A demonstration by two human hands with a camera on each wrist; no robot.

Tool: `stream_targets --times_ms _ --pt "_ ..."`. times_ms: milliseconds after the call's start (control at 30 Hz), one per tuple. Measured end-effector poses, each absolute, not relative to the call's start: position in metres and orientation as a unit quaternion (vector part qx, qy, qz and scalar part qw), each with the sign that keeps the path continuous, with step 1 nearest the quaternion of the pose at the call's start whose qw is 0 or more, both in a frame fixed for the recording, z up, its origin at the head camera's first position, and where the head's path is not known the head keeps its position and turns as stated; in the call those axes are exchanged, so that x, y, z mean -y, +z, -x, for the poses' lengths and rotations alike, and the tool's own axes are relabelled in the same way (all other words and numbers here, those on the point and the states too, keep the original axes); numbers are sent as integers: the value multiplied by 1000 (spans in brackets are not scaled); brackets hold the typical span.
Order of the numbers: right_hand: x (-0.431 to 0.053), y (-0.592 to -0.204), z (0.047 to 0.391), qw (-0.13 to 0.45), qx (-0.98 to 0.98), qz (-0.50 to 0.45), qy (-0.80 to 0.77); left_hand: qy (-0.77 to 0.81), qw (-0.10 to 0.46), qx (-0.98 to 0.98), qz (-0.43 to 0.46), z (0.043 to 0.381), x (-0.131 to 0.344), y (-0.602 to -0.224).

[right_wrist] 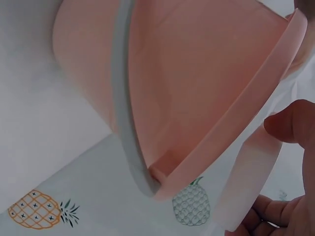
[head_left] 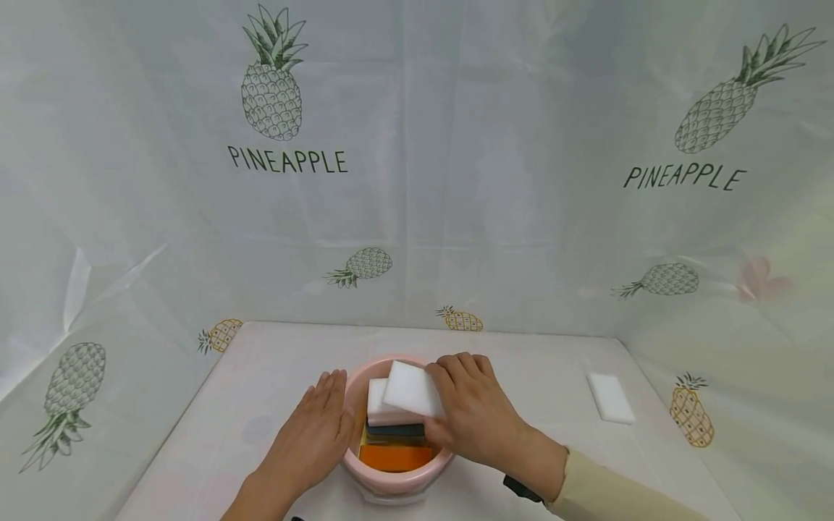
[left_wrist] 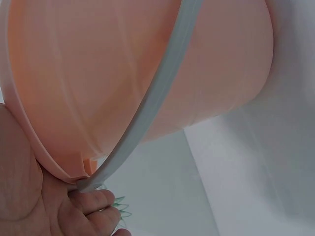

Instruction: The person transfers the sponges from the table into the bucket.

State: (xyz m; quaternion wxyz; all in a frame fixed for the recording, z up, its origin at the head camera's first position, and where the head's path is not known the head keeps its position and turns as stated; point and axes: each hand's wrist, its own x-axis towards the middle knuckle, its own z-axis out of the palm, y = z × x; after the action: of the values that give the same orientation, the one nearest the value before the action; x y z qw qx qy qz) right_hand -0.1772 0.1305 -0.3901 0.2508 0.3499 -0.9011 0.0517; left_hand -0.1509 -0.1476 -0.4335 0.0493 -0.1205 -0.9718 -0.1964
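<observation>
A pink bucket (head_left: 397, 479) with a grey handle (left_wrist: 147, 108) stands on the table, with sponge blocks inside. My left hand (head_left: 315, 430) lies along the left side of its rim, fingers mostly straight, touching it. My right hand (head_left: 478, 412) pinches a white sponge (head_left: 410, 388) between thumb and fingers, tilted over the bucket's opening. In the right wrist view, the white sponge (right_wrist: 251, 172) shows just above the rim. Within the bucket are another white sponge (head_left: 378, 394), dark blocks (head_left: 394, 432) and an orange block (head_left: 394, 457). Deeper contents are hidden.
Another white sponge (head_left: 610, 398) lies flat on the table at the right. The pale table (head_left: 521, 362) is bordered at the back and sides by a hanging sheet (head_left: 469, 181) printed with pineapples.
</observation>
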Motion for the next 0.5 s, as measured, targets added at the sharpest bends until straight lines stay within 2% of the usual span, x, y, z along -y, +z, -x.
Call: stream_targets --times_ms 500 --pt "-117 -394 172 186 899 -393 52 -207 54 969 120 151 148 -436"
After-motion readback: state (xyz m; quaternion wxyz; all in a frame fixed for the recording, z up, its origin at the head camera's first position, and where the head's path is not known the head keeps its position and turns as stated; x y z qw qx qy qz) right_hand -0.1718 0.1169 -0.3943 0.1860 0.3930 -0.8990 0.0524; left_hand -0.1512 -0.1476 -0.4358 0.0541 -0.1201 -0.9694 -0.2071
